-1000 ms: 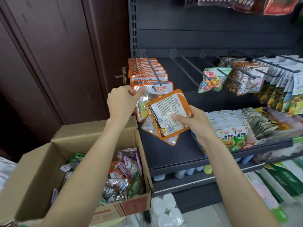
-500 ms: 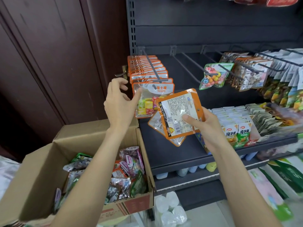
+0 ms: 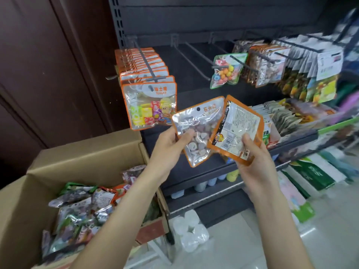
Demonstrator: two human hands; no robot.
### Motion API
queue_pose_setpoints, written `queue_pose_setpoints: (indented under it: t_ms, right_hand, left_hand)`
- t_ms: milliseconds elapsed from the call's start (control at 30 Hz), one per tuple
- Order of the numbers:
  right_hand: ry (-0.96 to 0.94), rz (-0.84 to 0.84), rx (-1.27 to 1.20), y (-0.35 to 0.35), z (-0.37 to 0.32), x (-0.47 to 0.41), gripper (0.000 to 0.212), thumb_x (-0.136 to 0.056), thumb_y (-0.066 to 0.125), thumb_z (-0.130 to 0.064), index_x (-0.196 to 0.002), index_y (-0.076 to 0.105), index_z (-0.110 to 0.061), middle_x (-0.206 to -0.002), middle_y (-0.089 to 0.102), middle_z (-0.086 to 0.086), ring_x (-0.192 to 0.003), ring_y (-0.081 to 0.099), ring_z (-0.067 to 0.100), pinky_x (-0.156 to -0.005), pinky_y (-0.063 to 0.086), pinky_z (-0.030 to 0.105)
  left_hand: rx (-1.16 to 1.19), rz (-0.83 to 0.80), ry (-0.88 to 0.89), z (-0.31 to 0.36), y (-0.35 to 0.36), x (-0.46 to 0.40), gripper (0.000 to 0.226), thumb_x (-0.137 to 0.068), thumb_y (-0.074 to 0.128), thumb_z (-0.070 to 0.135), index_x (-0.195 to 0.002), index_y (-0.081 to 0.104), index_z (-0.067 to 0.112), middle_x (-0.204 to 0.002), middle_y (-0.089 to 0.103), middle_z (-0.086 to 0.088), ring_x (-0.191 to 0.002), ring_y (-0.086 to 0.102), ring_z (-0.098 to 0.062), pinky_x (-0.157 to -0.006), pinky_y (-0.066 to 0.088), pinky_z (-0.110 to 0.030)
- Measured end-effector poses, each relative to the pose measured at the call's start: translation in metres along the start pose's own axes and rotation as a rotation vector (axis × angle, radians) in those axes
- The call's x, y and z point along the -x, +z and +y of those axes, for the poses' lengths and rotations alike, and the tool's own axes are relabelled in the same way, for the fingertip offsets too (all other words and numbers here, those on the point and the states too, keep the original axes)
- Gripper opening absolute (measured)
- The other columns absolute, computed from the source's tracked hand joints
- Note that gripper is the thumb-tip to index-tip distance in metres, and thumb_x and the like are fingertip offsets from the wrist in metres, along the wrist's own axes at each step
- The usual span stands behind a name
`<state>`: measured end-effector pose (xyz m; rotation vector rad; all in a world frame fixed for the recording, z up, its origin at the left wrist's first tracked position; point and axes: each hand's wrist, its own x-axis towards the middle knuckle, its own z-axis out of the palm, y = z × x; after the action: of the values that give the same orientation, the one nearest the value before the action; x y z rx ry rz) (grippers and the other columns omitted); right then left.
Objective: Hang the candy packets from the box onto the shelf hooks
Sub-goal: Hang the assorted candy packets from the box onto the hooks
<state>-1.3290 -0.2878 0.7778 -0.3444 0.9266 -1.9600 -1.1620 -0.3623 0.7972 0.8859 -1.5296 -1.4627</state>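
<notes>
Between both hands and the bare grey metal hooks [image 3: 196, 55] nothing intervenes; left hand [image 3: 171, 140] pinches a clear orange-edged candy packet [image 3: 198, 129], right hand [image 3: 254, 152] grips an orange label-backed packet [image 3: 235, 125]; open cardboard box [image 3: 81, 156] lower left.

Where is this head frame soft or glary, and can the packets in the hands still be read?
Head view: motion blur smears the right edge, where the hanging packets streak; glare glints on the clear-fronted packet held by the left hand; the label-back packet in the right hand is sharp enough to show a barcode, though the print is unreadable; wide-angle bending curves the shelf upright.
</notes>
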Motion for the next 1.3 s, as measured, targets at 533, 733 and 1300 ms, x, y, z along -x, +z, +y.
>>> queue_pose_setpoints:
  t_ms: [533,733,1300]
  right_hand:
    - [-1.345,-0.236,1.363,-0.04,-0.003,0.007,0.038,-0.087,0.055,0.012,-0.108,0.072,-0.014,-0.119,0.066,0.006,-0.122,0.05,0.036,-0.099,0.038,0.063]
    - [-1.284,-0.223,1.514,-0.05,-0.012,0.006,0.03,-0.096,0.048,0.001,-0.11,0.071,-0.012,-0.13,0.056,0.016,-0.13,0.038,0.038,-0.109,0.034,0.035]
    - [-0.544,-0.631,1.617,-0.067,-0.151,-0.082,0.056,-0.09,0.045,0.001,-0.132,0.05,-0.035,-0.147,0.036,-0.009,-0.138,0.028,0.007,-0.11,0.025,0.027]
  left_hand:
    - [0.167,-0.034,-0.031,-0.006,0.019,-0.023,0.016,-0.095,0.054,0.027,-0.105,0.066,0.022,-0.107,0.073,0.001,-0.1,0.069,-0.017,-0.089,0.055,-0.036]
    - [0.106,-0.095,0.053,-0.009,0.025,-0.028,0.027,-0.077,0.073,0.022,-0.102,0.064,0.02,-0.095,0.075,0.008,-0.09,0.071,-0.01,-0.076,0.057,-0.024]
    - [-0.424,-0.069,0.238,0.003,0.085,-0.084,0.027,-0.08,0.076,0.012,-0.087,0.063,0.035,-0.083,0.071,0.025,-0.079,0.067,0.005,-0.069,0.049,-0.011]
